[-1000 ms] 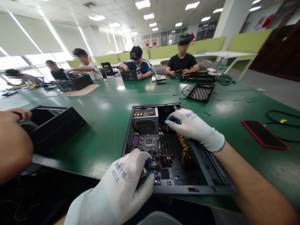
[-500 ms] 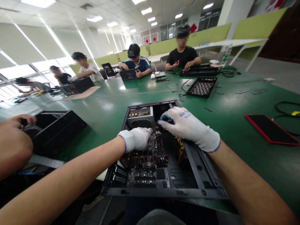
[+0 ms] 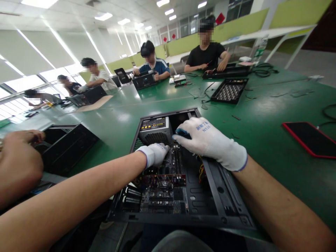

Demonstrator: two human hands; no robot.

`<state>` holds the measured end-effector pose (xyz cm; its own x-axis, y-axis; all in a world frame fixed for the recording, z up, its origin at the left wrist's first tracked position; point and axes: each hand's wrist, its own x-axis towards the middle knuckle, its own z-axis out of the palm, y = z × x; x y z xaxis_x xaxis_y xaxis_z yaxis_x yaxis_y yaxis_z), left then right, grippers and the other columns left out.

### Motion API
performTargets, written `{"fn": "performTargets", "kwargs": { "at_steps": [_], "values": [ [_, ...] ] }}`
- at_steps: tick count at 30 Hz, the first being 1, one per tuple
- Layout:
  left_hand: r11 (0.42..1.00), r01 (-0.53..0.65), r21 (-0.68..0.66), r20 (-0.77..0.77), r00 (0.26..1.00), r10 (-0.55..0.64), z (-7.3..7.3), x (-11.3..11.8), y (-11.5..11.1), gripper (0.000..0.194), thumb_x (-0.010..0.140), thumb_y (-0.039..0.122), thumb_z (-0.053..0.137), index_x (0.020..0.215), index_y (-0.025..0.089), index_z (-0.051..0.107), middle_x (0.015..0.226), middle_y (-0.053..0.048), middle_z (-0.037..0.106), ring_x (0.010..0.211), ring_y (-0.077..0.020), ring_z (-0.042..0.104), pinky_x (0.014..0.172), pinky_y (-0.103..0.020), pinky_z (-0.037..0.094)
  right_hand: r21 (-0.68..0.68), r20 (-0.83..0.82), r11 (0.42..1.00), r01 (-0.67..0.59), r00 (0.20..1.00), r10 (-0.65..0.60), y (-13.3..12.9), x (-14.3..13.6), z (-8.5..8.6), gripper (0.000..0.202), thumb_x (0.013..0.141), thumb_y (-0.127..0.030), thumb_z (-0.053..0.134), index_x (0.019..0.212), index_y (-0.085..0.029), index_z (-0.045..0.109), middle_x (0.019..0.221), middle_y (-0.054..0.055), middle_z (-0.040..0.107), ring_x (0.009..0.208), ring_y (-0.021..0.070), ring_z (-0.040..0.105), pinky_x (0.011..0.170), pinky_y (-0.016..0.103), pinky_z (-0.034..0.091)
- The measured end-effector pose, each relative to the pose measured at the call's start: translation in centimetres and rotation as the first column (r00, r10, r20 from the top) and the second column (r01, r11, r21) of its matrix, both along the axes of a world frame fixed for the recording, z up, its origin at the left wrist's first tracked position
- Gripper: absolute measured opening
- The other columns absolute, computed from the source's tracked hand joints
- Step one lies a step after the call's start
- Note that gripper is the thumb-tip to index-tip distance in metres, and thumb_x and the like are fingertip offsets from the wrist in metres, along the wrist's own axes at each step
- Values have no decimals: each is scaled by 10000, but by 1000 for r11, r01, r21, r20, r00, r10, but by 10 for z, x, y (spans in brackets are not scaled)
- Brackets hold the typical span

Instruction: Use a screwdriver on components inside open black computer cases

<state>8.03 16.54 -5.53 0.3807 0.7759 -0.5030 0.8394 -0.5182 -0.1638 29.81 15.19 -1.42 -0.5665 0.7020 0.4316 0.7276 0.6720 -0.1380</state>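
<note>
An open black computer case (image 3: 199, 217) lies in front of me, its motherboard (image 3: 160, 201) facing up. At the case's far left corner sits a power supply (image 3: 155, 130) with a label on top. My left hand (image 3: 157, 154), in a white glove, reaches to the board just below the power supply. Its fingers are closed, their tips hidden. My right hand (image 3: 202, 134), also gloved, is bent beside the power supply, thumb and fingers curled together. What they pinch, if anything, is hidden. Yellow and red wires (image 3: 201, 172) hang below it. A red-edged card (image 3: 165, 180) crosses the board.
On my left, a neighbour's bare hand (image 3: 22, 157) works at another black case (image 3: 70, 148). A red-rimmed phone-like slab (image 3: 311, 138) lies at right. Beyond are a black tray (image 3: 229, 91), loose cables (image 3: 264, 70) and several people at the green table (image 3: 115, 122).
My view has shifted slightly. Both my hands stay at nearly the same spot by the power supply. Across the table, the person in black has lowered a raised hand toward the parts there.
</note>
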Motion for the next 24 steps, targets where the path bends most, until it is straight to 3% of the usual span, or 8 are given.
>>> {"fn": "performTargets", "kwargs": {
  "at_steps": [5,12,24],
  "values": [
    [1000,-4,15,-17,1000,4,2,2,2,631,799,194,762,1394,111,568,1377,-213,665,1240,-328,685,1066,-402,545,4,21,1000,0,1000,0,-1,0,0,455,1039,-534,511,1120,-151,743,1013,125,761,954,270,655,861,366,405],
    [1000,-5,4,-58,998,5,8,4,1,404,855,250,733,1244,148,694,1275,-163,740,1188,-302,714,1043,-367,555,-7,35,1000,7,999,-7,-1,0,1,470,1041,-538,512,1163,-143,735,1048,131,762,985,279,661,883,373,411],
    [1000,-11,8,-40,999,11,8,4,3,397,861,242,740,1244,141,715,1297,-170,737,1191,-297,714,1051,-368,549,-11,36,1000,8,999,-8,-2,0,1,477,1044,-530,506,1183,-134,731,1078,142,762,1014,290,658,902,381,411]
  ]
}}
